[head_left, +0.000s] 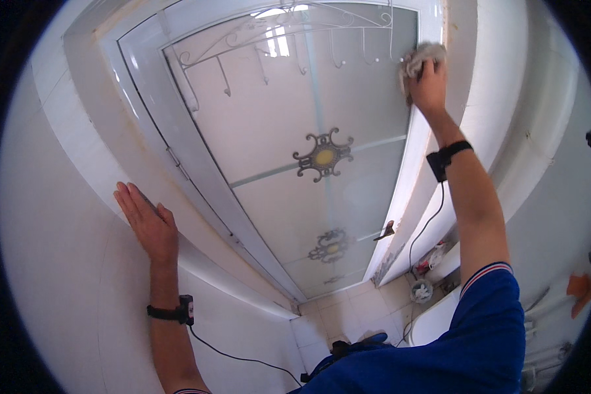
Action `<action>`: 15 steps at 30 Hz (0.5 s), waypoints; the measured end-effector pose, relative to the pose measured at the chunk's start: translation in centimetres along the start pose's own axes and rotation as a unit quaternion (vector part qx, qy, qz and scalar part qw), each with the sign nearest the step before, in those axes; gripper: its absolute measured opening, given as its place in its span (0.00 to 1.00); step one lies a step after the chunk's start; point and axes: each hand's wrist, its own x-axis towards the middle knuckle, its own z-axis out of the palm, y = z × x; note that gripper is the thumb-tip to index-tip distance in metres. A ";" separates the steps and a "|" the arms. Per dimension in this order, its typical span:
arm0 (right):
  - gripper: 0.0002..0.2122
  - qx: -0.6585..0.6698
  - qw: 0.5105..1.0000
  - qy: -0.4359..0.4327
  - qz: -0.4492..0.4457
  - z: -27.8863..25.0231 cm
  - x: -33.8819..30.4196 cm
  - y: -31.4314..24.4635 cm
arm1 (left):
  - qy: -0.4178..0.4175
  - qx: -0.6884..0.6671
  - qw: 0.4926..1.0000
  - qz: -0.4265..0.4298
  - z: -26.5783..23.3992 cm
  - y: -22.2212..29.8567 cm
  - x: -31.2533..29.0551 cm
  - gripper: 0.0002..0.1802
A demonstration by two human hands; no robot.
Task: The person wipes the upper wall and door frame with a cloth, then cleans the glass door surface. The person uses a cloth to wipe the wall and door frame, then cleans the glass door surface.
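Note:
My right hand point(429, 87) is raised at the upper right, closed on a crumpled grey-beige cloth point(421, 60). The cloth presses against the white door frame point(408, 154), beside the edge of a frosted glass door point(269, 131). At the left, my left hand point(152, 223) rests against the pale wall point(121, 180) near the door surround, fingers stretched out and holding nothing. A white metal hook rack point(289, 27) spans the top of the glass. Dark scroll ornaments with yellow centres, one an upper ornament point(324, 155), decorate the pane.
A dark door handle point(386, 231) sticks out low on the right of the door. Down on the tiled floor point(368, 305) stand a small bin point(421, 290) and a white toilet point(433, 320). Something orange point(579, 292) hangs at the far right. Cables trail from both wrist straps.

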 end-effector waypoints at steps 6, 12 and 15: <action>0.22 0.054 0.986 -0.074 0.140 1.5 -9.8 2.6 | 0.008 -0.003 1.000 0.004 0.2 0.1 0.0 0.46; 0.17 0.104 0.989 -0.015 0.105 -1.2 -2.6 5.6 | 0.004 0.003 1.000 -0.004 0.4 0.0 -0.1 0.46; 0.17 0.057 0.993 0.005 0.099 -2.0 6.7 5.3 | -0.005 0.005 1.000 -0.006 0.3 0.1 -0.2 0.46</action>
